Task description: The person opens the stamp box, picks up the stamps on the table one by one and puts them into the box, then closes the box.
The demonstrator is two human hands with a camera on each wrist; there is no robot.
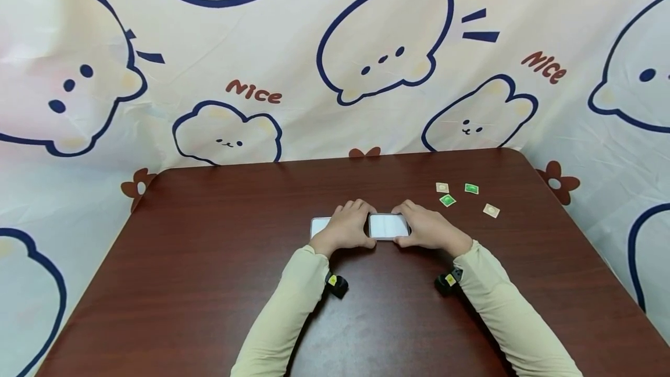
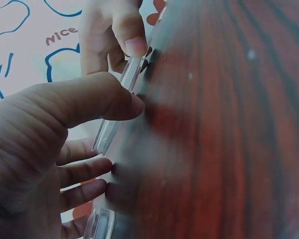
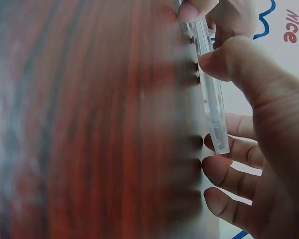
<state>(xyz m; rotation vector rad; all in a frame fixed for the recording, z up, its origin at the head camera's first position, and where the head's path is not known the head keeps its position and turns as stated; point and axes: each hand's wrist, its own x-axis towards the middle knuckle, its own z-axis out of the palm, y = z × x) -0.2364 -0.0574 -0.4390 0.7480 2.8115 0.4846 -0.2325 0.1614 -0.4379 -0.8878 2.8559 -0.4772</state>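
A flat clear plastic case (image 1: 388,226) with a white face lies between the two hands, at the middle of the table. My left hand (image 1: 348,227) pinches its left end, thumb on the near edge and fingers behind. At the right end my right hand (image 1: 428,228) pinches it the same way. In both wrist views the case's transparent side (image 2: 105,135) shows edge-on, just at the table surface. A second clear case (image 1: 318,226) with a white face lies left of it, partly hidden behind the left hand and apart from its fingers.
Several small square cards lie at the back right, among them a green card (image 1: 471,189) and a cream card (image 1: 491,210). The dark brown wooden table (image 1: 209,284) ends at a patterned cloth (image 1: 303,127) behind it. A black wrist camera (image 1: 337,287) hangs by the left sleeve.
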